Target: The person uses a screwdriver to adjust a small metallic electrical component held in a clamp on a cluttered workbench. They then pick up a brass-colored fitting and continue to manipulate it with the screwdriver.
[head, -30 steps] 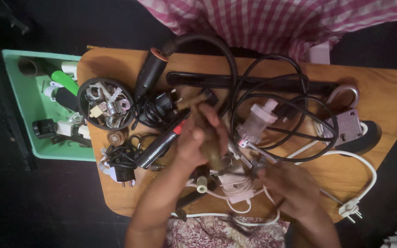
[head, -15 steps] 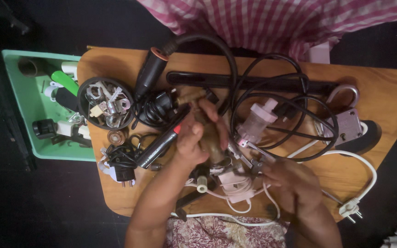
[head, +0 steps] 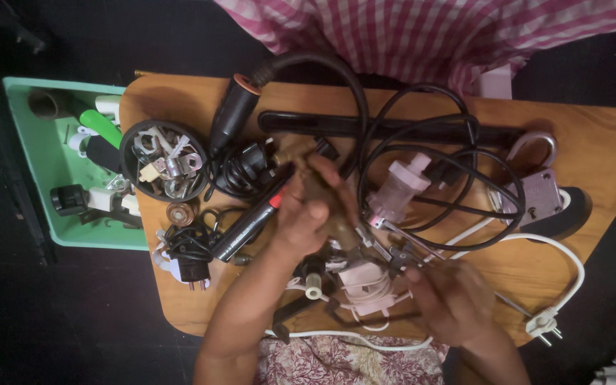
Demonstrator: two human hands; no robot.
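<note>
My left hand is closed around a brown, brass-coloured piece near the middle of the wooden table. My right hand is lower right, near the front edge. Its fingers are curled on a thin metal tool whose tip reaches toward the brown piece. Under both hands lies a pale pink device wrapped in white cord. A black marker with a red band lies just left of my left hand.
A black round dish of metal parts and a green tray of oddments are at left. Black cables, a long black bar, a grey padlock, a white plug and a black plug crowd the table. A person in pink check cloth stands opposite.
My left hand has shifted its fingers slightly on the brown piece. My right hand has stayed almost in place at the front edge.
</note>
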